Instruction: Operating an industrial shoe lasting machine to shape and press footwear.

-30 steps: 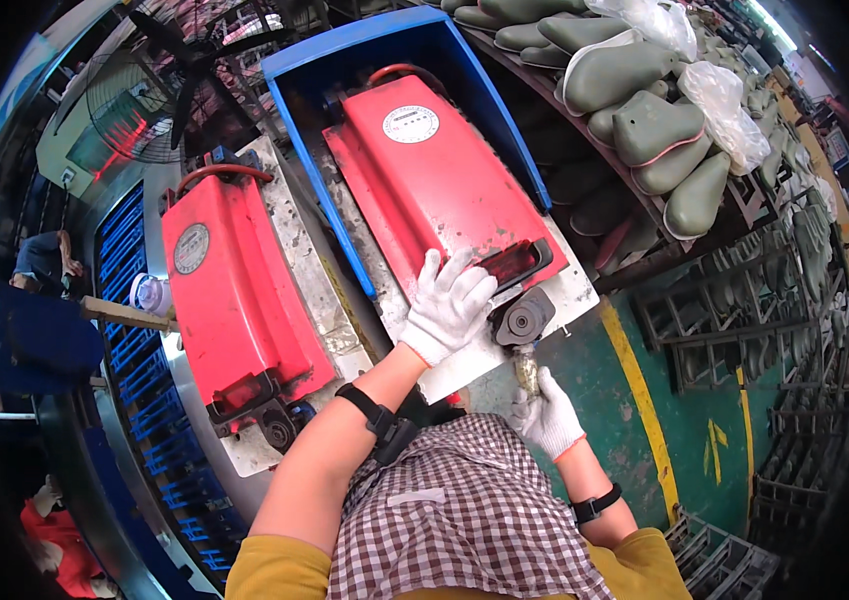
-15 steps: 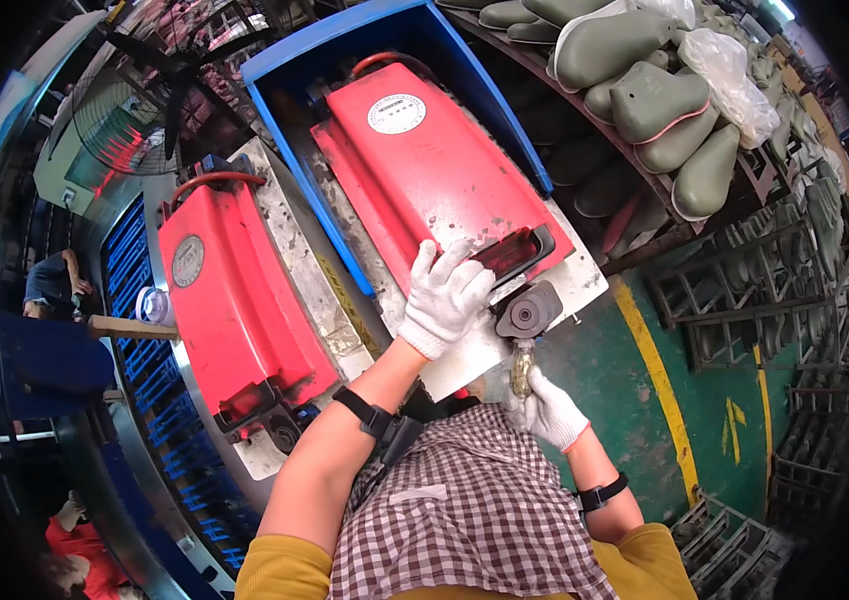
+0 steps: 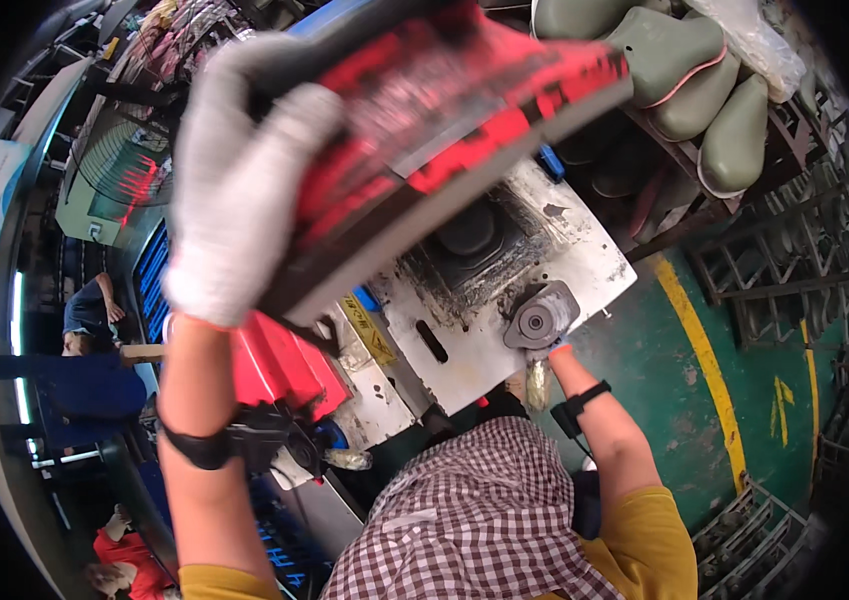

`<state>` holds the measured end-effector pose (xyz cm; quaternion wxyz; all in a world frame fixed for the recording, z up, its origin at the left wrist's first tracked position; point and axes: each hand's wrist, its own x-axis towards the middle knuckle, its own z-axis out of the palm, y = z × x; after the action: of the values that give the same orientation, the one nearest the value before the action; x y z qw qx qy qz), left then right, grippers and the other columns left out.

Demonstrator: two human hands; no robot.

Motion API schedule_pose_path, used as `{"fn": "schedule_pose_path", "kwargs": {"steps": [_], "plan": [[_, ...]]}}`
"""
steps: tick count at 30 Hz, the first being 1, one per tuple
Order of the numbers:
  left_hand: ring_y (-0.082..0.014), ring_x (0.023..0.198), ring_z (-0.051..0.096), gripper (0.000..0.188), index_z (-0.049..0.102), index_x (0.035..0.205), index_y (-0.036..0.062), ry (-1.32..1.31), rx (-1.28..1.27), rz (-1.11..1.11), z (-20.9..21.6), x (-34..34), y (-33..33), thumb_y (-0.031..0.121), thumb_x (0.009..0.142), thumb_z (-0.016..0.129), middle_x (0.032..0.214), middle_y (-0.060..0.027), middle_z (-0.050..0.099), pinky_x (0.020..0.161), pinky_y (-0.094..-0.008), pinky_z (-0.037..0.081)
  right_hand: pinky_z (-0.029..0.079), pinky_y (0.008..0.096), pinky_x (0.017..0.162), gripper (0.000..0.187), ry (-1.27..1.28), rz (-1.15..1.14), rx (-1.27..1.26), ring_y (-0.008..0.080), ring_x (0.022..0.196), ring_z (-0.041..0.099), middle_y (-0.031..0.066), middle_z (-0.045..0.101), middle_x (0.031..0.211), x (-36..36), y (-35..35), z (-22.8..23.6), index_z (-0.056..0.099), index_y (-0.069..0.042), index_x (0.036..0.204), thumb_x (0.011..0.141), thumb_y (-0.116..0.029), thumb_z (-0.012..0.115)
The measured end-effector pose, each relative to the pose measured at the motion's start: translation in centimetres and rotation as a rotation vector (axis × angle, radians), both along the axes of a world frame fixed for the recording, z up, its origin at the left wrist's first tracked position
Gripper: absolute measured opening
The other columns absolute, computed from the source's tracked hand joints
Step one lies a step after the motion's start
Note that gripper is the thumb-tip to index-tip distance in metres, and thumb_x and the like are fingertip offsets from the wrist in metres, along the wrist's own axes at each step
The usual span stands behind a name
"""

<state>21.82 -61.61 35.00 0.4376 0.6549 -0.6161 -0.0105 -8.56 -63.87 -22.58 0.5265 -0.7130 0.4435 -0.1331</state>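
Note:
A large red machine lid point(image 3: 444, 115) is tilted up in front of me, its worn front edge raised and blurred. My left hand point(image 3: 229, 190), in a white glove, is closed around the side of that lid at a dark handle part. Under the lid lies a worn white plate point(image 3: 584, 255) with a dark raised block point(image 3: 466, 228) in it. At its near corner sits a grey lever hub point(image 3: 541, 318), from which a clear yellowish handle point(image 3: 537, 385) hangs. My right forearm point(image 3: 594, 400) reaches up behind the hub, which hides the right hand's fingers.
A second red machine point(image 3: 279, 365) stands to the left. Green shoe-shaped pieces point(image 3: 669, 60) and a plastic bag point(image 3: 754, 45) are piled at the upper right. Metal racks point(image 3: 779, 270) stand at the right beyond a yellow floor line point(image 3: 699, 360). A co-worker point(image 3: 92, 315) is far left.
The red lid has swung up from lying flat, with my left hand gripping it and moving left and up. My right hand has left the clear handle and gone behind the grey hub.

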Motion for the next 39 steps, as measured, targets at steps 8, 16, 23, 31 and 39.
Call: {"fn": "schedule_pose_path", "kwargs": {"steps": [8,16,23,31,39], "plan": [[-0.0132,0.115,0.060,0.037,0.060,0.136,0.0052,0.151,-0.005,0.083,5.7,6.6,-1.4,0.031,0.109,0.054,0.124,-0.0052,0.066,0.105,-0.0283,0.042,0.050,0.0359,0.100,0.044,0.257,-0.004,-0.071,0.0226,0.111,0.060,0.0060,0.063,0.126,4.0,-3.5,-6.0,0.054,-0.010,0.138,0.099,-0.027,0.063],[-0.0144,0.116,0.057,0.039,0.059,0.133,0.0051,-0.021,0.010,0.214,6.1,6.5,-0.6,0.035,0.109,0.052,0.123,-0.0045,0.063,0.107,-0.0314,0.041,0.051,0.0362,0.098,0.044,0.371,-0.042,-0.100,0.0231,0.109,0.061,0.0064,0.064,0.124,5.4,-3.8,-8.7,0.055,-0.010,0.137,0.099,-0.030,0.062],[-0.0146,0.115,0.057,0.039,0.058,0.134,0.0050,-0.030,-0.009,0.198,5.8,6.2,-0.6,0.035,0.109,0.052,0.123,-0.0048,0.062,0.106,-0.0318,0.042,0.052,0.0364,0.097,0.044,0.407,-0.063,-0.104,0.0236,0.107,0.062,0.0067,0.065,0.123,5.2,-3.3,-9.2,0.056,-0.011,0.136,0.099,-0.034,0.061],[-0.0149,0.115,0.057,0.040,0.058,0.134,0.0049,-0.021,-0.027,0.163,4.5,5.2,-0.6,0.035,0.109,0.052,0.123,-0.0050,0.061,0.106,-0.0321,0.042,0.053,0.0366,0.095,0.044,0.426,-0.081,-0.099,0.0241,0.105,0.063,0.0071,0.066,0.122,4.9,-3.2,-9.7,0.057,-0.012,0.135,0.099,-0.037,0.060],[-0.0183,0.114,0.055,0.045,0.052,0.137,0.0001,0.047,-0.068,0.124,2.5,3.3,0.2,0.032,0.106,0.056,0.122,-0.0085,0.060,0.106,-0.0357,0.040,0.054,0.0369,0.093,0.045,0.421,-0.070,-0.103,0.0246,0.103,0.064,0.0074,0.067,0.120,5.9,-3.3,-9.3,0.058,-0.012,0.134,0.099,-0.041,0.059]]}}
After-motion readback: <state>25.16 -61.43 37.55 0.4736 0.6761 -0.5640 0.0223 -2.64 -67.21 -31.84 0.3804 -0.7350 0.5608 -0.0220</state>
